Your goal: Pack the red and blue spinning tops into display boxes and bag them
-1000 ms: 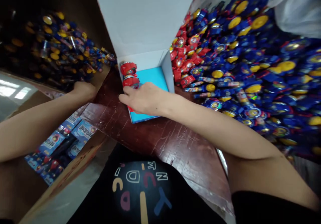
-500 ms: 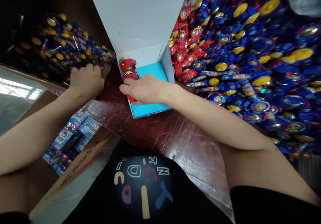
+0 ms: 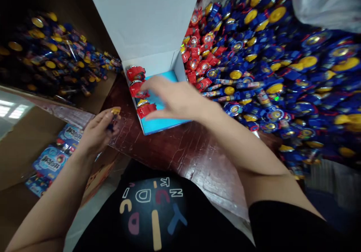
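My left hand (image 3: pixel 97 131) is closed around a small dark blue toy with a yellow end (image 3: pixel 115 111), just outside the white box; most of that toy is hidden by the fingers. My right hand (image 3: pixel 180 99), blurred, hovers over the box with thumb and fingers apart and holds nothing. Along the left side of the open white box (image 3: pixel 146 22) lie three red toys with round shiny parts: a far one (image 3: pixel 135 73), a middle one (image 3: pixel 138 89) and a near one (image 3: pixel 145 109). Bare light blue floor (image 3: pixel 169 125) shows to their right.
At left, a dark carton (image 3: pixel 97 103) holds many small blue and yellow pieces. Lower left, another carton (image 3: pixel 22 143) holds printed blue packages (image 3: pixel 50 161). Red toys (image 3: pixel 201 52) and blue-and-yellow toys (image 3: pixel 254 56) are heaped at right on the worn brown table (image 3: pixel 158 150).
My left hand has come out of the dark carton towards me with a small toy in it. My right hand has let go of the near red toy and lifted off to the right.
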The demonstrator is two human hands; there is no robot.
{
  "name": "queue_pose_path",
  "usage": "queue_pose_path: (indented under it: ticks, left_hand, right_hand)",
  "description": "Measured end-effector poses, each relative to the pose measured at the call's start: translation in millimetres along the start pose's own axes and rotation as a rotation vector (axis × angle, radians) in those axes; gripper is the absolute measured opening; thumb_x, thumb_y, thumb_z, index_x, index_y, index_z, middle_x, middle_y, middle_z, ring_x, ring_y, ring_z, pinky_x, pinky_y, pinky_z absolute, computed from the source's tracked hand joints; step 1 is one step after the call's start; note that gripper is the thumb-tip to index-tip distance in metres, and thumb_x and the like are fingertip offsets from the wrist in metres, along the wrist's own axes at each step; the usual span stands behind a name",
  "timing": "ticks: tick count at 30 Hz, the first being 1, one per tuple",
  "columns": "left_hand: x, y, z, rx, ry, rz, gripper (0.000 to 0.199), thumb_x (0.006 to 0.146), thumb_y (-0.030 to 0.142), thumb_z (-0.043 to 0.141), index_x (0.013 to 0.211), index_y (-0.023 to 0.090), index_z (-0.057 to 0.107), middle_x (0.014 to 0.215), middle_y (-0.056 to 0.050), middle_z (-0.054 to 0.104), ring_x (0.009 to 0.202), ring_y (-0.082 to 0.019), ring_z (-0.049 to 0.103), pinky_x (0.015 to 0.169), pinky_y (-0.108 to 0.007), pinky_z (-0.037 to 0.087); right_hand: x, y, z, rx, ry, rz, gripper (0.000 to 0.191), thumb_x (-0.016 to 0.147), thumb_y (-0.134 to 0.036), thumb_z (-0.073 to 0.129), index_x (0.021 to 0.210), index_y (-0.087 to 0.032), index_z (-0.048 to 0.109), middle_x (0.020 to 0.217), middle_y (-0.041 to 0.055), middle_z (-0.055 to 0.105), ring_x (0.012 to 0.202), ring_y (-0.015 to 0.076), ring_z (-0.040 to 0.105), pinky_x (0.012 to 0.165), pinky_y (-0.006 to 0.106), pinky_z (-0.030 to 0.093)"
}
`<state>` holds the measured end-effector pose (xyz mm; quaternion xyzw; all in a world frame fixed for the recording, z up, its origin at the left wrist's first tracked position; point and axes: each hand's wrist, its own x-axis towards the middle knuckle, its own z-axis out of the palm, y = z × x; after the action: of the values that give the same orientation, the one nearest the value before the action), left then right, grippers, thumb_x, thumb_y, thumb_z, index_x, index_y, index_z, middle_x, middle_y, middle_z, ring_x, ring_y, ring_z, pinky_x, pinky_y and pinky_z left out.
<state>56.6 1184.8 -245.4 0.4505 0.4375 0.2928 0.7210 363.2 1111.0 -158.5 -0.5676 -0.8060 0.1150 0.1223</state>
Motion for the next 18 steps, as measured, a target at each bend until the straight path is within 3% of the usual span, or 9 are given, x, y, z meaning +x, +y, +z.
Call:
queue_pose_path:
  ticks: [2,4,5,7,9,12,14,16,18]
  left_hand:
    - [-9,5,-2.0,-0.280,-0.037,-0.188,0.040,0.094,0.041,0.078,0.126,0.018,0.072,0.090,-0.003,0.066,0.065,-0.011,0.055,0.059,-0.022,0.051]
    - [-13,9,-0.4,-0.435,-0.040,-0.286,0.034,0.098,0.038,0.073,0.126,0.020,0.071,0.085,-0.001,0.065,0.063,-0.011,0.057,0.059,-0.024,0.053]
    - [-13,9,1.6,-0.474,-0.042,-0.307,0.032,0.100,0.038,0.071,0.127,0.021,0.071,0.083,0.000,0.064,0.062,-0.011,0.057,0.059,-0.024,0.053]
    - [-14,7,7.0,-0.496,-0.079,-0.321,0.034,0.099,0.039,0.073,0.128,0.021,0.070,0.082,0.001,0.061,0.059,-0.010,0.053,0.056,-0.022,0.050]
    - [-20,2,14.5,-0.430,-0.131,-0.260,0.045,0.094,0.044,0.080,0.131,0.021,0.069,0.083,0.001,0.061,0.057,-0.008,0.050,0.055,-0.021,0.045]
    - [-37,-8,30.8,-0.058,-0.131,0.012,0.049,0.093,0.045,0.082,0.132,0.020,0.067,0.093,-0.002,0.067,0.070,-0.010,0.058,0.064,-0.022,0.048]
    - [-49,-14,47.1,0.310,-0.152,0.228,0.046,0.094,0.039,0.082,0.133,0.021,0.064,0.101,-0.004,0.071,0.085,-0.014,0.067,0.076,-0.025,0.053]
    - [-56,-16,68.3,0.628,-0.256,0.423,0.043,0.094,0.034,0.082,0.130,0.021,0.061,0.109,-0.006,0.073,0.096,-0.018,0.071,0.086,-0.030,0.056]
    - [-60,-14,89.8,0.819,-0.431,0.612,0.029,0.099,0.033,0.075,0.122,0.020,0.062,0.111,-0.008,0.073,0.100,-0.021,0.072,0.090,-0.036,0.059]
  right_hand:
    - [-30,45,-7,0.058,0.221,0.228,0.059,0.103,-0.051,0.062,0.150,-0.017,0.051,0.148,0.0171,0.058,0.121,0.0277,0.066,0.102,0.046,0.055]
    - [-53,100,3,-0.030,0.278,0.494,0.058,0.092,-0.050,0.074,0.140,-0.019,0.062,0.150,0.0208,0.057,0.141,0.0433,0.051,0.112,0.072,0.042]
    - [-60,127,15,-0.011,0.272,0.544,0.058,0.084,-0.051,0.081,0.131,-0.019,0.068,0.144,0.0213,0.060,0.143,0.0490,0.047,0.111,0.082,0.034]
    - [-69,165,39,0.059,0.250,0.582,0.052,0.076,-0.059,0.086,0.111,-0.022,0.074,0.135,0.0188,0.066,0.141,0.0520,0.047,0.110,0.089,0.028]
    - [-78,176,56,0.104,0.293,0.559,0.047,0.076,-0.063,0.086,0.100,-0.024,0.073,0.138,0.0182,0.065,0.144,0.0518,0.045,0.115,0.087,0.024]
    - [-101,142,56,0.154,0.485,0.497,0.041,0.086,-0.056,0.080,0.112,-0.029,0.066,0.146,0.0155,0.064,0.142,0.0402,0.054,0.121,0.068,0.037]
    - [-114,95,49,0.340,0.523,0.424,0.040,0.092,-0.047,0.076,0.125,-0.031,0.059,0.137,0.0113,0.071,0.122,0.0295,0.069,0.108,0.052,0.055]
    - [-121,43,43,0.665,0.368,0.285,0.048,0.093,-0.040,0.078,0.136,-0.031,0.056,0.132,0.0082,0.075,0.108,0.0240,0.075,0.092,0.042,0.062]
    - [-126,-2,41,0.792,0.199,0.144,0.052,0.092,-0.037,0.080,0.138,-0.028,0.059,0.127,0.0072,0.077,0.104,0.0220,0.076,0.087,0.037,0.062]
